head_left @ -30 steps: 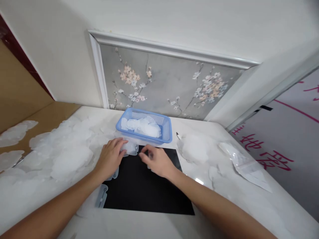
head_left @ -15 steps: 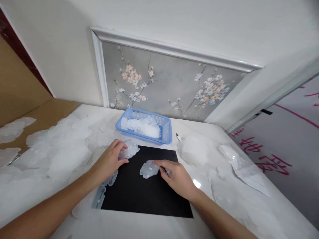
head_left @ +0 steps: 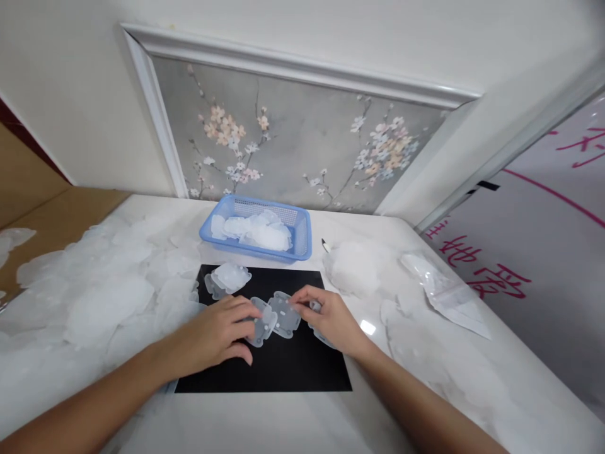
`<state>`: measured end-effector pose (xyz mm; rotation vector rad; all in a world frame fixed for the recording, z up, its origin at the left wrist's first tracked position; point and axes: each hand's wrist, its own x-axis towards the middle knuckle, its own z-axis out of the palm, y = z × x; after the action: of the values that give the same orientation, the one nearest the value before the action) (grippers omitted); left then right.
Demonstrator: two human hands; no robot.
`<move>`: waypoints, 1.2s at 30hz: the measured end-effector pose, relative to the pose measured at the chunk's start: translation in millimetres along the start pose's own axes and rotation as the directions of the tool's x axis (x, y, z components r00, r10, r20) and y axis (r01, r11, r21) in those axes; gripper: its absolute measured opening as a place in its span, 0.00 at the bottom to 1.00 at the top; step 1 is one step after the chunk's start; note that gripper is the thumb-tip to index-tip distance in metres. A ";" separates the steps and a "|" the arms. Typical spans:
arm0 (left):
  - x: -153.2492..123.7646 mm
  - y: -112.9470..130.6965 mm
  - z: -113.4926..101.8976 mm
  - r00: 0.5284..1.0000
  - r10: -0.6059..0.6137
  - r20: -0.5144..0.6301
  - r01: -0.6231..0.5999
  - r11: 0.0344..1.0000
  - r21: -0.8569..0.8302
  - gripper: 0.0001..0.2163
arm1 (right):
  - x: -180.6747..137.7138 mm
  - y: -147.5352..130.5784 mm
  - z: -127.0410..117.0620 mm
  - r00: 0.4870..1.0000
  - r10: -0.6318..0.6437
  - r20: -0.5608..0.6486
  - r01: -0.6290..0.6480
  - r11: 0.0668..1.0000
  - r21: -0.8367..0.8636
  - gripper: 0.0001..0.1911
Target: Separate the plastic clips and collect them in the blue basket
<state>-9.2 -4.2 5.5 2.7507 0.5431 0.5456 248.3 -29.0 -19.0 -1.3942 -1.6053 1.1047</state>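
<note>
— Since both hands are on the mat, which pieces are they working on?

— Two clear plastic pieces side by side in the middle of the black mat (head_left: 283,372). The left hand (head_left: 215,334) lies with its fingers spread flat across the left piece (head_left: 261,321), pressing rather than pinching. The right hand (head_left: 331,318) has its fingertips closed lightly on the edge of the right piece (head_left: 285,313). The two pieces touch or slightly overlap; I can't tell which.

— How far along does it look?

— Early, I'd judge. The blue basket (head_left: 302,236) at twelve o'clock beyond the mat holds only a modest layer of the same clear pieces. A small stack (head_left: 228,277) waits on the mat at about eleven o'clock from the hands. At nine o'clock a big heap of white sheets (head_left: 108,290) covers the table (head_left: 283,429), and it looks mostly untouched.

— And on the other side?

— At two o'clock a smaller white pile (head_left: 352,268), and past it a plastic bag (head_left: 442,293) lying flat. So plenty seems left.
</note>
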 end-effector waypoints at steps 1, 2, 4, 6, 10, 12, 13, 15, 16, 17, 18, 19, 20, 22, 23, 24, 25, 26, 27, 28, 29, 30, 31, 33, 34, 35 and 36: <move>-0.7 -1.5 1.5 0.999 -0.053 0.003 0.053 0.997 -0.061 0.03 | -0.3 1.8 -0.2 1.000 0.001 -0.008 -0.001 1.000 0.000 0.07; -1.3 -3.4 2.0 0.991 -0.130 -0.026 0.127 0.986 -0.113 0.04 | -0.6 3.3 -0.3 1.000 0.004 -0.015 -0.004 1.000 -0.008 0.06; -1.8 -8.0 1.0 0.939 -0.319 -0.127 0.292 0.937 -0.192 0.08 | -1.2 5.3 -0.4 1.000 0.022 -0.020 -0.023 1.000 -0.019 0.08; -2.0 -12.5 -1.0 0.851 -0.479 -0.213 0.427 0.869 -0.250 0.10 | -1.8 6.1 -0.6 0.999 0.048 -0.019 -0.048 0.999 -0.009 0.11; -4.3 -18.4 -2.6 0.797 -0.563 -0.219 0.493 0.816 -0.303 0.10 | -3.2 5.6 -1.6 0.998 0.064 0.002 -0.064 0.998 0.006 0.16; -6.7 -19.4 -2.6 0.839 -0.516 -0.171 0.451 0.837 -0.309 0.11 | -4.0 4.8 -2.4 0.998 0.063 0.019 -0.063 0.998 0.007 0.18; -8.0 -19.5 -2.9 0.862 -0.489 -0.131 0.431 0.845 -0.317 0.12 | -4.5 4.4 -2.9 0.998 0.061 0.028 -0.061 0.998 0.004 0.20; -10.1 -19.4 -4.1 0.896 -0.443 -0.020 0.409 0.843 -0.350 0.14 | -5.2 3.8 -3.7 0.998 0.054 0.041 -0.053 0.998 -0.017 0.23; -10.7 -19.3 -4.9 0.906 -0.422 0.040 0.407 0.838 -0.363 0.18 | -5.5 3.7 -4.0 0.998 0.046 0.046 -0.045 0.998 -0.032 0.24; -11.1 -19.3 -5.8 0.913 -0.398 0.093 0.403 0.839 -0.366 0.21 | -5.6 3.7 -4.1 0.998 0.033 0.053 -0.030 0.999 -0.045 0.24; -11.0 -19.2 -6.5 0.921 -0.367 0.129 0.389 0.849 -0.359 0.25 | -5.7 3.7 -4.1 0.998 0.012 0.066 -0.009 0.999 -0.053 0.24; -10.6 -19.1 -6.9 0.931 -0.332 0.150 0.364 0.868 -0.338 0.25 | -5.6 3.7 -3.9 0.997 -0.014 0.082 0.019 0.998 -0.055 0.23; -10.0 -18.8 -7.1 0.943 -0.292 0.158 0.328 0.893 -0.309 0.22 | -5.4 3.7 -3.5 0.994 -0.040 0.102 0.046 0.998 -0.052 0.21; -8.1 -17.3 -6.7 0.965 -0.220 0.143 0.251 0.933 -0.257 0.12 | -5.0 3.5 -2.5 0.991 -0.071 0.115 0.077 0.996 -0.047 0.13; -7.0 -16.0 -6.3 0.971 -0.206 0.121 0.231 0.941 -0.249 0.07 | -4.9 3.3 -1.9 0.992 -0.075 0.099 0.080 0.996 -0.045 0.09; -5.8 -14.3 -5.9 0.971 -0.220 0.091 0.236 0.936 -0.260 0.06 | -4.7 3.0 -1.3 0.995 -0.072 0.066 0.075 0.996 -0.038 0.06; -4.6 -12.3 -5.4 0.962 -0.269 0.055 0.273 0.914 -0.300 0.07 | -4.6 2.7 -0.8 0.998 -0.060 0.025 0.060 0.998 -0.017 0.08; -3.4 -10.2 -5.0 0.936 -0.352 0.021 0.335 0.867 -0.369 0.07 | -4.4 2.3 -0.4 0.999 -0.037 -0.017 0.038 0.999 0.022 0.11; -2.1 -8.2 -4.6 0.889 -0.457 0.000 0.405 0.789 -0.462 0.08 | -4.2 2.0 0.0 0.999 -0.002 -0.046 0.005 0.997 0.083 0.14; -0.9 -6.4 -4.0 0.824 -0.566 0.004 0.467 0.675 -0.571 0.09 | -4.0 1.6 0.5 0.997 0.048 -0.053 -0.039 0.986 0.164 0.16; 0.3 -5.0 -3.5 0.748 -0.662 0.035 0.504 0.533 -0.680 0.11 | -3.7 1.3 1.0 0.994 0.105 -0.038 -0.092 0.963 0.255 0.16; 1.4 -4.1 -2.8 0.679 -0.729 0.085 0.505 0.380 -0.775 0.12 | -3.4 0.8 1.5 0.987 0.162 -0.006 -0.150 0.928 0.342 0.17; 2.4 -3.5 -2.3 0.628 -0.764 0.146 0.478 0.232 -0.847 0.13 | -3.1 0.2 2.0 0.978 0.206 0.036 -0.202 0.887 0.416 0.18; 4.1 -3.2 -1.5 0.587 -0.765 0.264 0.395 -0.014 -0.919 0.12 | -2.6 -1.2 2.7 0.960 0.255 0.111 -0.275 0.812 0.514 0.22; 4.8 -3.3 -1.5 0.582 -0.752 0.310 0.362 -0.102 -0.927 0.12 | -2.6 -1.9 2.7 0.955 0.266 0.134 -0.295 0.788 0.540 0.23; 5.4 -3.5 -1.6 0.581 -0.738 0.343 0.338 -0.164 -0.927 0.12 | -2.6 -2.6 2.6 0.950 0.272 0.151 -0.309 0.773 0.553 0.24; 5.9 -3.8 -1.9 0.580 -0.729 0.364 0.324 -0.204 -0.924 0.11 | -2.8 -3.2 2.4 0.947 0.276 0.165 -0.320 0.766 0.558 0.24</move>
<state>-6.1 1.9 7.7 0.8297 0.9292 0.7097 245.4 -32.3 -16.9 -1.2095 -0.9617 1.6828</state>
